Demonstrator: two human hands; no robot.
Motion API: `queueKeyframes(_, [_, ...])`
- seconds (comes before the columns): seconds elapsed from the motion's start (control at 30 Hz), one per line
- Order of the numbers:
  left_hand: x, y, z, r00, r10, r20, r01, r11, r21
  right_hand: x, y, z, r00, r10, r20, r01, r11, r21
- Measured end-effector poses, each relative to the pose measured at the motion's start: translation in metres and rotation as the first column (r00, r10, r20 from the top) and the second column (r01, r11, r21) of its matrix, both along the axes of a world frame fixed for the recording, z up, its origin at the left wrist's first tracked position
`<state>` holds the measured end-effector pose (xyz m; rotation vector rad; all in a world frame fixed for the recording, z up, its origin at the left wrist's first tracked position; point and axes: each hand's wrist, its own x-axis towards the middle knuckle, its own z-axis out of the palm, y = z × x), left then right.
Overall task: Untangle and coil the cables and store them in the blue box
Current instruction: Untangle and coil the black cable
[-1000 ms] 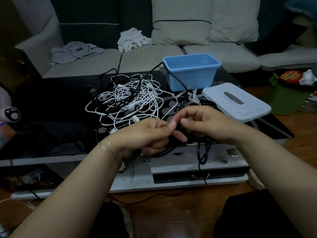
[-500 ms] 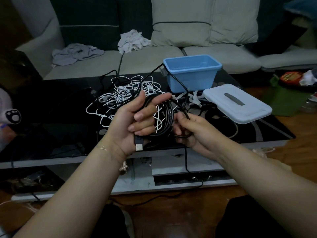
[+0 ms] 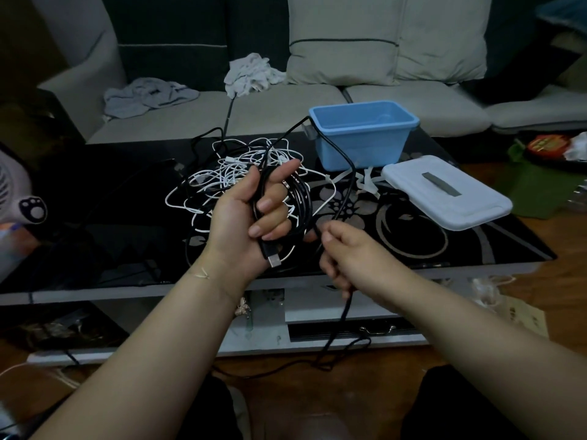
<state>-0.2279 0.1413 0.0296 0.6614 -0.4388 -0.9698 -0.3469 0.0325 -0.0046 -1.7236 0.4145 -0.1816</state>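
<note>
Curled around several loops of the black cable, the left hand holds the coil up above the near edge of the table, palm facing the camera, forefinger stretched out over the top of the loops and the other fingers folded in. A USB plug pokes out below the heel of that hand. Just to its right and a little lower, the right hand has its fingers closed on the free run of the same cable, which passes through the fist and drops off the table front to loop on the wooden floor (the end is hard to follow in the dim light). Another stretch of black cable rises from the hands and runs to the left corner of the blue box. Behind the left hand lies a tangle of white cables on the glass. The box stands open at the far side of the table, with its white lid lying flat just in front of it, to the right. Beyond is a pale sofa with crumpled cloths.
</note>
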Motion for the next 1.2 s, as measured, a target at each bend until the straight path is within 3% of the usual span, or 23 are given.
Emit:
queueKeyframes(0.13, [-0.004,-0.002,0.001,0.990,0.115,0.083,-0.118,0.992,0.037,-0.004,0.010,-0.002,0.992,0.116,-0.050,-0.126,0.951,-0.282])
queueKeyframes(0.23, [-0.009,-0.005,0.000,0.964,0.198,0.180,-0.213,0.974,0.071,-0.006,0.016,-0.003,0.987,0.143,-0.078,-0.161,0.931,-0.328])
queueKeyframes(0.33, [-0.012,-0.008,-0.004,0.888,0.317,0.332,-0.367,0.925,0.098,-0.007,0.021,-0.003,0.979,0.190,-0.070,-0.198,0.971,-0.133])
queueKeyframes(0.4, [-0.015,-0.009,-0.005,0.808,0.375,0.454,-0.462,0.882,0.093,-0.008,0.025,-0.002,0.976,0.211,-0.048,-0.206,0.974,0.098])
queueKeyframes(0.47, [-0.018,-0.009,-0.003,0.743,0.382,0.550,-0.504,0.860,0.084,-0.010,0.030,-0.001,0.974,0.224,0.000,-0.206,0.894,0.399])
queueKeyframes(0.53, [-0.021,-0.008,-0.003,0.666,0.370,0.648,-0.534,0.843,0.068,-0.012,0.036,-0.001,0.972,0.235,0.018,-0.212,0.837,0.505])
queueKeyframes(0.57, [-0.021,-0.008,-0.005,0.612,0.360,0.705,-0.551,0.833,0.054,-0.012,0.038,-0.003,0.968,0.250,-0.002,-0.224,0.867,0.445])
queueKeyframes(0.63, [-0.021,-0.009,-0.010,0.508,0.308,0.805,-0.572,0.819,0.047,-0.013,0.041,-0.006,0.952,0.292,-0.092,-0.275,0.947,0.163])
queueKeyframes(0.73, [-0.018,-0.010,-0.019,0.343,0.119,0.932,-0.597,0.793,0.119,-0.013,0.041,-0.009,0.948,0.245,-0.204,-0.303,0.889,-0.342])
queueKeyframes(0.83, [-0.016,-0.010,-0.026,-0.042,-0.227,0.973,-0.634,0.759,0.150,-0.012,0.031,-0.003,0.979,0.124,-0.160,-0.188,0.847,-0.497])
queueKeyframes(0.87, [-0.015,-0.010,-0.027,-0.115,-0.315,0.942,-0.643,0.747,0.171,-0.012,0.026,0.000,0.982,0.119,-0.145,-0.178,0.831,-0.527])
queueKeyframes(0.93, [-0.014,-0.008,-0.025,-0.083,-0.393,0.916,-0.617,0.742,0.262,-0.014,0.014,0.006,0.985,0.130,-0.111,-0.171,0.781,-0.601])
queueKeyframes(1.1, [-0.020,-0.007,-0.019,0.148,-0.414,0.898,-0.416,0.798,0.436,-0.021,-0.013,0.020,0.994,0.109,-0.029,-0.101,0.745,-0.659])
queueKeyframes(1.2, [-0.026,-0.008,-0.016,0.315,-0.428,0.847,-0.281,0.811,0.514,-0.021,-0.030,0.024,0.999,0.012,0.035,0.017,0.687,-0.726])
